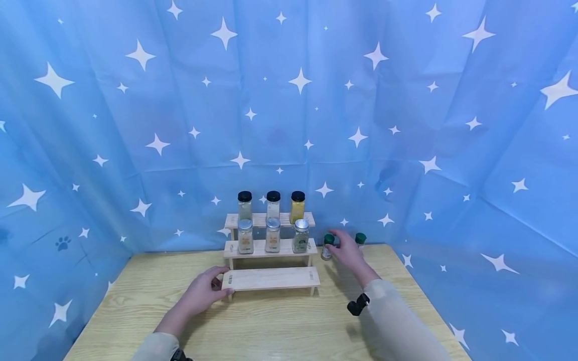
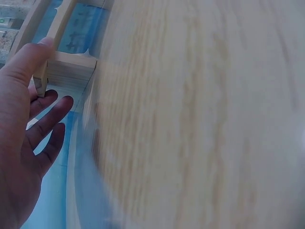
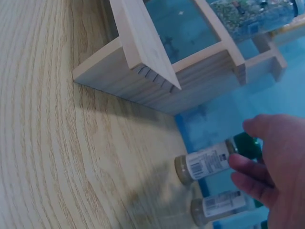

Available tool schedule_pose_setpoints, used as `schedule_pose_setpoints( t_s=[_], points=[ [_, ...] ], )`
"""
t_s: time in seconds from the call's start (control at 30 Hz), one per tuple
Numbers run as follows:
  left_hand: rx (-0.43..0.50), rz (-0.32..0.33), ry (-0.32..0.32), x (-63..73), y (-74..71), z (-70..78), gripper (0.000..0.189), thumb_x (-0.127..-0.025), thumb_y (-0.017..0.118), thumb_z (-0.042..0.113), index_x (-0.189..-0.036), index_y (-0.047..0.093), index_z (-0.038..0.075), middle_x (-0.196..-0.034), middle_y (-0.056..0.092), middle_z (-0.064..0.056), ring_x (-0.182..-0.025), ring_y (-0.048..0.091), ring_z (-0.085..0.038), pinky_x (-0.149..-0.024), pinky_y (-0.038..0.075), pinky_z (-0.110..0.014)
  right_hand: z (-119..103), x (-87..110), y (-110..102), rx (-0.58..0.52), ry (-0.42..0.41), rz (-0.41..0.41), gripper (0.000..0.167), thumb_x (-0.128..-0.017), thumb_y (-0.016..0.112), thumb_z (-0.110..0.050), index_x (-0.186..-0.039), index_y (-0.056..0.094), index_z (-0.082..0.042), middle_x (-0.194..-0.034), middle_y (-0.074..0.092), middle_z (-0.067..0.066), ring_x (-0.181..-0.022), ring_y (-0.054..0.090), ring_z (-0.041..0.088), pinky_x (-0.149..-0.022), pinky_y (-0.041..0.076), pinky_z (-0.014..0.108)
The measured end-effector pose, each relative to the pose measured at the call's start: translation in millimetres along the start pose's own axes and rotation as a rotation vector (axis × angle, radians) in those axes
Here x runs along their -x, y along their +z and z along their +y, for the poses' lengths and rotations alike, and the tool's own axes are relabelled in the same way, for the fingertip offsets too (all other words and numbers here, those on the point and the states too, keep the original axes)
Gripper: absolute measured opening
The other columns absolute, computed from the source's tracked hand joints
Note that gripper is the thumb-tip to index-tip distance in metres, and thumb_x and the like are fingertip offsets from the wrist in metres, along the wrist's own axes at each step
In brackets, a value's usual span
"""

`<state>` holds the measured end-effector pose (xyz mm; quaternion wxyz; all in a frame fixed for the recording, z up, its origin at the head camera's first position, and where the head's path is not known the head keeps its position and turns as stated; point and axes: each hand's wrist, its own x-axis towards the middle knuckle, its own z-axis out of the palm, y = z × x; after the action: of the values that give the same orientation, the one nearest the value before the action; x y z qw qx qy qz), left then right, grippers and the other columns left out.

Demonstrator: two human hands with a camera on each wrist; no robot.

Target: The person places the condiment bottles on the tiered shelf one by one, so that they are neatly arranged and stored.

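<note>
A three-tier wooden rack (image 1: 271,279) stands on the table. My left hand (image 1: 201,292) holds the left end of its lowest board, thumb on top in the left wrist view and the other fingers loosely bent below. Right of the rack, my right hand (image 1: 349,253) has thumb and fingers around the green cap of a small glass spice jar (image 3: 207,161) with a white label. That jar stands upright on the table. Just beyond my hand is another green-capped jar (image 1: 360,239), partly hidden in the head view.
Three black-capped jars (image 1: 273,204) line the top tier, one with yellow contents. Three silver-lidded jars (image 1: 273,235) stand on the middle tier. The lowest board carries nothing. A blue star-patterned curtain (image 1: 280,125) hangs behind the wooden table (image 1: 280,331).
</note>
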<state>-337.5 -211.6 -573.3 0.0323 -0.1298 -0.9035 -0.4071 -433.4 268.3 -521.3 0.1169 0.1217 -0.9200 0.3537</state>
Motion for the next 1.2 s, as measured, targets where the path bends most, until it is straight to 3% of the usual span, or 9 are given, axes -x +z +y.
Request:
schedule_pose_setpoints(
  t_s=[0.27, 0.57, 0.9, 1.2],
  points=[
    [0.009, -0.008, -0.006, -0.3, 3.1, -3.2, 0.072, -0.091, 0.095, 0.035, -0.152, 0.065, 0.010, -0.133, 0.071, -0.003, -0.094, 0.066, -0.011, -0.081, 0.059, -0.035, 7.5, -2.1, 6.7, -0.014, 0.051, 0.018, 0.054, -0.106, 0.075, -0.011, -0.156, 0.058, -0.001, -0.154, 0.060, 0.025, -0.132, 0.064, 0.047, -0.107, 0.055, 0.062],
    [0.011, -0.005, -0.008, -0.6, 4.1, -4.2, 0.073, -0.090, 0.095, 0.036, -0.151, 0.066, 0.011, -0.129, 0.071, -0.001, -0.093, 0.066, -0.012, -0.080, 0.059, -0.036, 14.2, -4.4, 11.5, -0.075, 0.091, 0.053, 0.043, -0.106, 0.076, -0.010, -0.147, 0.064, -0.002, -0.143, 0.066, 0.022, -0.128, 0.066, 0.043, -0.105, 0.056, 0.059],
    [0.024, -0.019, -0.029, -0.4, 4.5, -4.8, 0.073, -0.091, 0.095, 0.038, -0.153, 0.065, 0.013, -0.131, 0.070, 0.000, -0.096, 0.066, -0.012, -0.083, 0.059, -0.036, 16.9, 8.2, 3.6, -0.154, 0.017, 0.109, 0.032, -0.103, 0.079, -0.012, -0.133, 0.069, -0.007, -0.120, 0.069, 0.012, -0.091, 0.063, 0.025, -0.075, 0.056, 0.037],
    [0.026, 0.002, -0.002, -1.0, 1.2, -5.5, 0.073, -0.090, 0.095, 0.036, -0.152, 0.065, 0.011, -0.133, 0.070, -0.003, -0.094, 0.067, -0.012, -0.080, 0.059, -0.034, -5.7, 27.0, -13.6, -0.178, -0.075, 0.163, 0.030, -0.103, 0.078, -0.010, -0.131, 0.068, -0.011, -0.111, 0.064, 0.008, -0.080, 0.057, 0.022, -0.062, 0.051, 0.031]
  ],
)
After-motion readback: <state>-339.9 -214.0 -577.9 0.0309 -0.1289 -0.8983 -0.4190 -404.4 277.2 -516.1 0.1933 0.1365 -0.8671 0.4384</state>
